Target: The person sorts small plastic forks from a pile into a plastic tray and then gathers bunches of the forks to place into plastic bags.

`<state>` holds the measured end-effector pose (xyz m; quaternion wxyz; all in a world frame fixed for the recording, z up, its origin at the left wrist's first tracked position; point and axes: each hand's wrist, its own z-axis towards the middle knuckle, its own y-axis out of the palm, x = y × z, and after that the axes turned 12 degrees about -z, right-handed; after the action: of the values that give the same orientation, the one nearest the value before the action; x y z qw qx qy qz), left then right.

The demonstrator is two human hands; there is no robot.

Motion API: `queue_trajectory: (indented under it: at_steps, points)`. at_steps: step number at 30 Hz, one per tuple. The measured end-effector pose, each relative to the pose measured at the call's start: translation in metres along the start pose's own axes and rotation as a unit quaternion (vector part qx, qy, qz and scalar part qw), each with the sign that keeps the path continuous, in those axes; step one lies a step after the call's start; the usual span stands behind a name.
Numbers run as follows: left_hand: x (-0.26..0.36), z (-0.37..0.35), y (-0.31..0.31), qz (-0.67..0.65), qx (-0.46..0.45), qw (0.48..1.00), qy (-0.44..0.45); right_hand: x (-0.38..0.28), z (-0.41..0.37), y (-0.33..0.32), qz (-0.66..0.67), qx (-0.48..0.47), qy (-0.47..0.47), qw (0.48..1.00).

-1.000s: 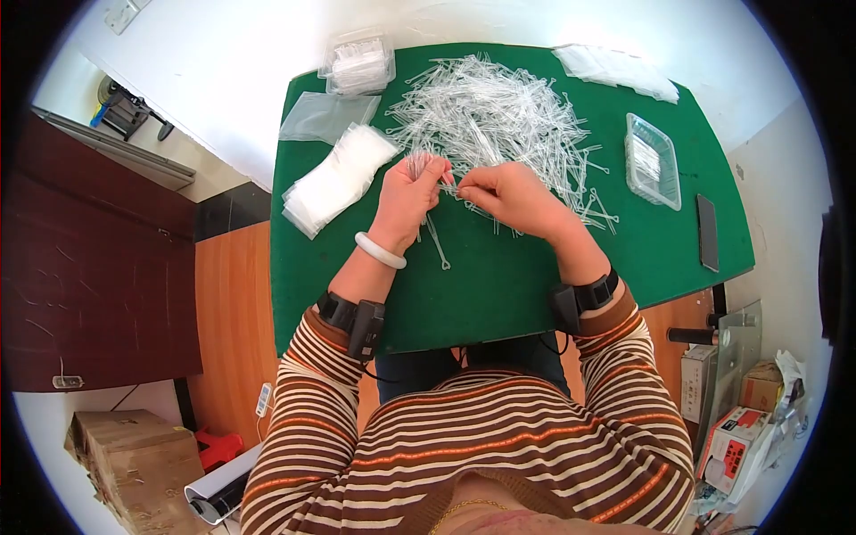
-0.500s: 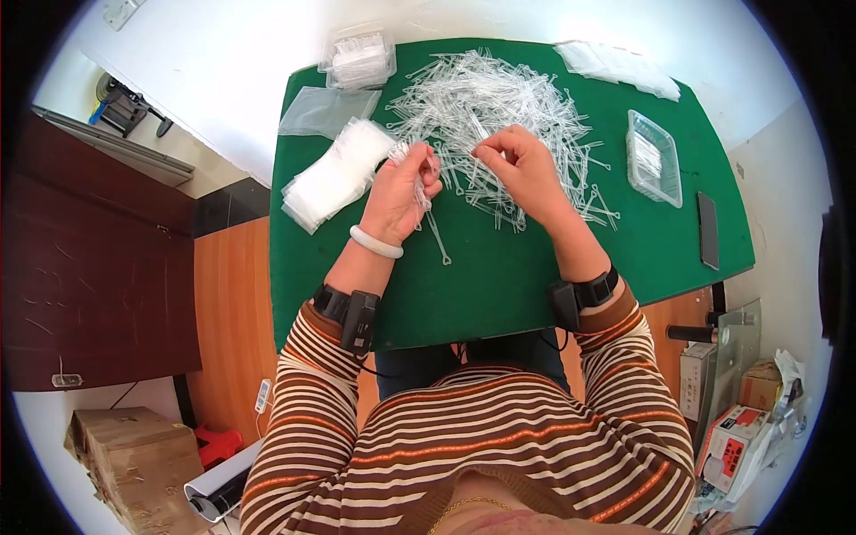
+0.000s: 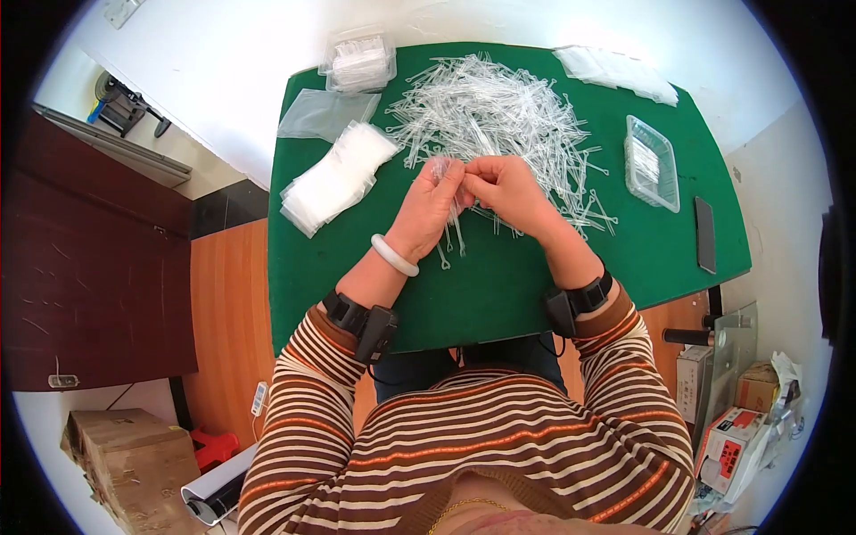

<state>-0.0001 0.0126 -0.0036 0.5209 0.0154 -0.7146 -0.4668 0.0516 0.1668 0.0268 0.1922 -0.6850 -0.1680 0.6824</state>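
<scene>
My left hand point(image 3: 428, 203) is closed around a small bunch of clear plastic picks point(image 3: 459, 236); their thin stems and loop-shaped ends hang below the fingers. Against its fingertips, my right hand point(image 3: 510, 191) is pinched shut. What lies between the right thumb and forefinger is too small and hidden to make out. Just beyond both hands spreads a big loose heap of the same clear picks point(image 3: 499, 107), some with forked tips, on the green tabletop point(image 3: 517, 294).
At the left lie a stack of white translucent bags point(image 3: 334, 183) and a flat clear bag point(image 3: 325, 113). A filled clear tub point(image 3: 359, 64) stands behind them. On the right are more bags point(image 3: 615, 74), a clear tray point(image 3: 653, 165) holding picks, and a dark phone-like slab point(image 3: 705, 234).
My left hand has moved right with its bunch of picks. My right hand has come slightly down and left, and the two hands now meet at the fingertips.
</scene>
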Motion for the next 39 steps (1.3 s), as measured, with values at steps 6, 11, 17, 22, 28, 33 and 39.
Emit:
queue_trajectory:
  at_steps: [6,11,17,22,28,33,39]
  points:
    - [-0.005,0.003,-0.011,0.026,-0.03,0.999,-0.003,-0.023,-0.009,0.0,0.109,-0.027,-0.003,0.994]
    - [-0.013,0.006,-0.017,0.046,0.012,0.998,0.05,-0.021,-0.012,-0.009,-0.051,0.007,-0.039,0.998]
    - [-0.004,0.004,-0.008,0.146,0.077,0.985,0.047,-0.029,-0.027,0.017,-0.5,-0.07,-0.067,0.861]
    - [-0.027,0.024,-0.026,0.199,0.007,0.956,0.217,-0.037,-0.033,0.035,-0.586,-0.067,-0.109,0.8]
    - [-0.033,0.032,-0.01,0.094,0.058,0.982,0.156,-0.021,-0.021,0.037,-0.561,-0.04,-0.109,0.819]
    - [-0.039,0.039,0.0,0.004,0.069,0.98,0.189,-0.022,-0.024,0.04,-0.529,0.015,-0.139,0.837]
    - [-0.063,0.091,-0.004,0.062,0.277,0.847,0.449,-0.024,-0.024,0.035,-0.578,-0.026,-0.068,0.813]
